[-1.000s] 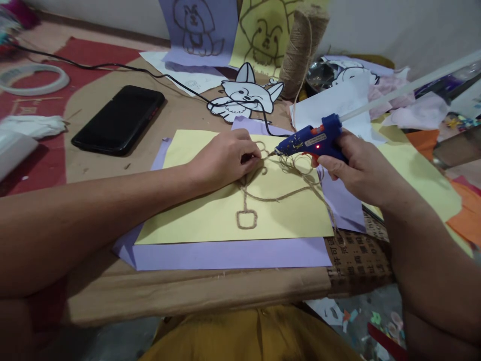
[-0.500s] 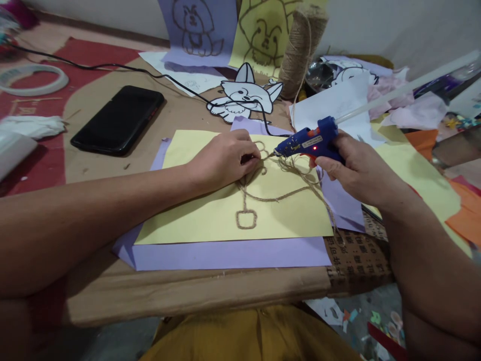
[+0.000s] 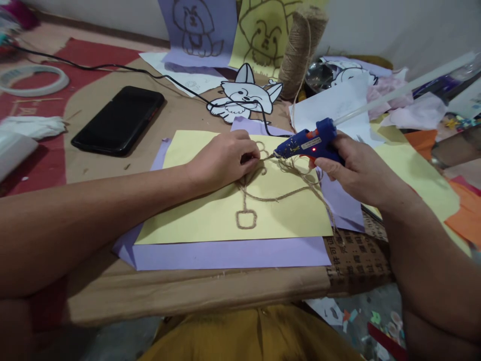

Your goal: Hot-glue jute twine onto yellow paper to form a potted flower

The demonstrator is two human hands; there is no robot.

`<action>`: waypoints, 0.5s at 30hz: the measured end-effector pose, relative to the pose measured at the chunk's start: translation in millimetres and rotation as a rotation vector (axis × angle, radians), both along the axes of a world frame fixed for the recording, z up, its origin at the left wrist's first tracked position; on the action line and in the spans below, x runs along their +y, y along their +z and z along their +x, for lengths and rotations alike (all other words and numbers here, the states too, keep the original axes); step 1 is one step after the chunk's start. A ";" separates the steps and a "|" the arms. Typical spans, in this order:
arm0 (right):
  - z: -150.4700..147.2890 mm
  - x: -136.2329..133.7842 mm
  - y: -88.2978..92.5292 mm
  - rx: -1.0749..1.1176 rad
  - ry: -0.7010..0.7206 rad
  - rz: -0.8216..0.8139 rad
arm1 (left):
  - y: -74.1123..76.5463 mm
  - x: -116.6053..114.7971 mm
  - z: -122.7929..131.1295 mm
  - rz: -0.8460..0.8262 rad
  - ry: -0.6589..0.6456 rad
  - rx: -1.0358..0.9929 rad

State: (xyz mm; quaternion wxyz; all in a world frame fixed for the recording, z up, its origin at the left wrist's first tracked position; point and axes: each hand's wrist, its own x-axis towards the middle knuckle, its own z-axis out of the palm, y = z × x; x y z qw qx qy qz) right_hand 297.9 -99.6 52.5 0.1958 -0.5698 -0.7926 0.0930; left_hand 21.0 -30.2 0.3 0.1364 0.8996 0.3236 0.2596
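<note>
My right hand (image 3: 356,163) is wrapped round a blue glue gun (image 3: 310,140), whose red light is lit and whose back end holds a long clear glue stick (image 3: 398,93). The nozzle meets a strand of twine (image 3: 287,195) close to my left fingers. My left hand (image 3: 229,158) rests on a yellow sheet (image 3: 195,220), fingers pinched on the twine. Twine shapes lie on that sheet, among them a small rounded square (image 3: 246,219) on a short stem. Loose twine tangles below the gun. Under the yellow sheet is a purple sheet (image 3: 233,254).
A spool of twine (image 3: 302,50) stands behind, beside twine drawings on purple and yellow paper. A black phone (image 3: 118,120), a tape roll (image 3: 33,80) and a fox cutout (image 3: 248,95) lie on the cardboard-covered table. The black cord (image 3: 112,65) crosses the cutout. Paper scraps (image 3: 417,110) crowd the right.
The glue gun has shifted very slightly left and down in my right hand. My left hand and the sheets look nearly unchanged.
</note>
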 end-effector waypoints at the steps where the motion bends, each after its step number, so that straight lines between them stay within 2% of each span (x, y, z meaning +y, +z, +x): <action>1: 0.6 0.0 0.7 0.001 0.000 0.002 | 0.3 0.0 0.1 -0.005 -0.004 0.000; 8: 3.7 -0.2 3.6 0.023 -0.007 0.015 | 0.8 0.4 -1.6 0.005 -0.012 0.002; 15: 5.2 0.1 2.3 0.044 -0.009 -0.002 | 3.7 -2.1 -7.7 0.050 0.039 0.020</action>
